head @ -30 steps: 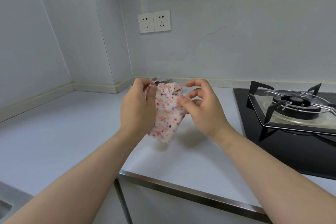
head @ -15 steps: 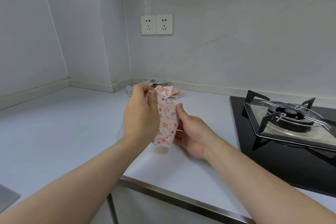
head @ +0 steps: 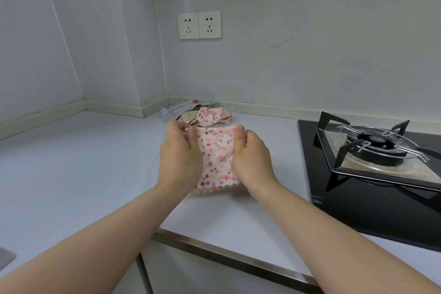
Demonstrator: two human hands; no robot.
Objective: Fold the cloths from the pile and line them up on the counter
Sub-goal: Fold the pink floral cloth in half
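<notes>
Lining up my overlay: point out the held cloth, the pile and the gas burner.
held cloth (head: 216,157): head view, middle of its spotted face.
pile (head: 214,116): head view, pink spotted cloth on top.
gas burner (head: 374,141): head view, black centre cap.

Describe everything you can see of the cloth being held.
The cloth is soft, pale fabric speckled pink, red and purple, with a scalloped lower edge. It hangs upright and fairly flat, seemingly doubled, over the counter in front of the pile. The left hand pinches its upper left corner, the right hand its upper right.
</notes>
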